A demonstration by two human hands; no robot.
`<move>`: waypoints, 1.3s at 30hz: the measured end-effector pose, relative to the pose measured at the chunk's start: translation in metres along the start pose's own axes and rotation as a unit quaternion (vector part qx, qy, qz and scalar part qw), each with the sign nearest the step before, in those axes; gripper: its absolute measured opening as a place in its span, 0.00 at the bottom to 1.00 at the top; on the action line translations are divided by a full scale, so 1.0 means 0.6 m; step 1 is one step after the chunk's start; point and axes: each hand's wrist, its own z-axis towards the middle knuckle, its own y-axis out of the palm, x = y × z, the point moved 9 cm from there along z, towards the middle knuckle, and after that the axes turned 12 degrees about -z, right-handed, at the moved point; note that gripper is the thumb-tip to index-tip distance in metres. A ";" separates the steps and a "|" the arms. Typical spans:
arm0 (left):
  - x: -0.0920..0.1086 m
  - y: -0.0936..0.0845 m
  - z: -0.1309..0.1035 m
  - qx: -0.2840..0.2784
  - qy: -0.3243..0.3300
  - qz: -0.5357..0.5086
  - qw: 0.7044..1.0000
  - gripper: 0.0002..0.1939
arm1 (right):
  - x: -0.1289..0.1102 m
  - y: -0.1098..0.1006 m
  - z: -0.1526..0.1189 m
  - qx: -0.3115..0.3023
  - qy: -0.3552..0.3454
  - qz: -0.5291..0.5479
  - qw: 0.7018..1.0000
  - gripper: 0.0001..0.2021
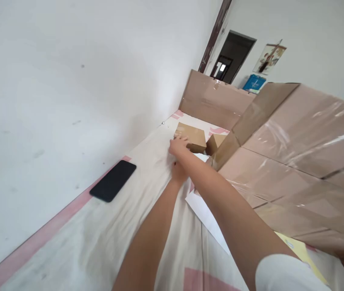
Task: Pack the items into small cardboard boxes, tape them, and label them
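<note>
My right hand [179,145] reaches far forward, its fingers bent over the near left edge of a small brown cardboard box [194,134]. Just below it, nearer to me, is my left hand [178,172], curled closed. A small dark spot shows at its fingers; what it holds, if anything, is hidden. A second small cardboard box [218,141] stands to the right of the first. White paper [205,218] lies under my right forearm, partly covered by it.
A black phone [113,180] lies at left along the white wall [69,89]. Large taped cartons [296,133] are stacked at right, and another carton [211,97] closes the far end. Pale cloth [99,234] with pink patches covers the surface. Something yellow [303,252] lies at lower right.
</note>
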 end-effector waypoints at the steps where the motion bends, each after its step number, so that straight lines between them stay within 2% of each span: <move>1: -0.002 0.004 0.001 -0.005 -0.005 0.019 1.000 0.17 | 0.009 0.004 0.013 -0.002 0.022 0.013 1.000 0.27; 4: -0.004 0.005 0.006 -0.008 -0.032 0.065 0.997 0.16 | 0.043 0.003 0.030 0.009 0.073 0.054 0.996 0.32; 7: -0.004 -0.023 0.011 0.012 -0.055 0.082 0.995 0.17 | 0.075 -0.020 0.019 0.056 0.091 0.098 0.989 0.36; 9: -0.003 -0.064 0.011 0.045 -0.067 0.085 0.993 0.18 | 0.091 -0.049 0.003 0.108 0.090 0.130 0.982 0.37; 11: 0.000 -0.118 0.006 0.096 -0.076 0.088 0.989 0.18 | 0.103 -0.084 -0.014 0.160 0.089 0.164 0.969 0.36; 14: 0.010 -0.206 -0.014 0.202 -0.086 0.095 0.971 0.18 | 0.114 -0.133 -0.037 0.217 0.092 0.223 0.946 0.36; 16: 0.023 -0.253 -0.033 0.272 -0.085 0.099 0.954 0.19 | 0.115 -0.158 -0.054 0.244 0.086 0.263 0.929 0.36; 19: 0.039 -0.294 -0.049 0.334 -0.081 0.090 0.935 0.17 | 0.110 -0.172 -0.091 0.272 0.052 0.312 0.909 0.35; 21: 0.037 -0.311 -0.052 0.355 -0.093 0.074 0.927 0.16 | 0.106 -0.162 -0.122 0.282 0.029 0.336 0.898 0.35; 23: 0.025 -0.324 -0.051 0.369 -0.118 0.054 0.920 0.16 | 0.107 -0.137 -0.152 0.284 0.013 0.356 0.890 0.35; 25: 0.006 -0.328 -0.043 0.358 -0.145 0.032 0.922 0.20 | 0.111 -0.103 -0.177 0.280 0.006 0.373 0.885 0.35; 29: -0.030 -0.308 -0.021 0.274 -0.175 -0.010 0.946 0.21 | 0.129 -0.027 -0.198 0.255 0.021 0.405 0.878 0.34; 32: -0.037 -0.290 -0.010 0.223 -0.163 -0.036 0.960 0.19 | 0.144 0.014 -0.191 0.225 0.045 0.425 0.876 0.30; 35: -0.033 -0.283 -0.003 0.206 -0.139 -0.062 0.967 0.19 | 0.152 0.031 -0.179 0.198 0.051 0.439 0.875 0.25; 39: -0.030 -0.283 0.004 0.215 -0.134 -0.100 0.962 0.19 | 0.158 0.031 -0.183 0.193 0.040 0.462 0.864 0.21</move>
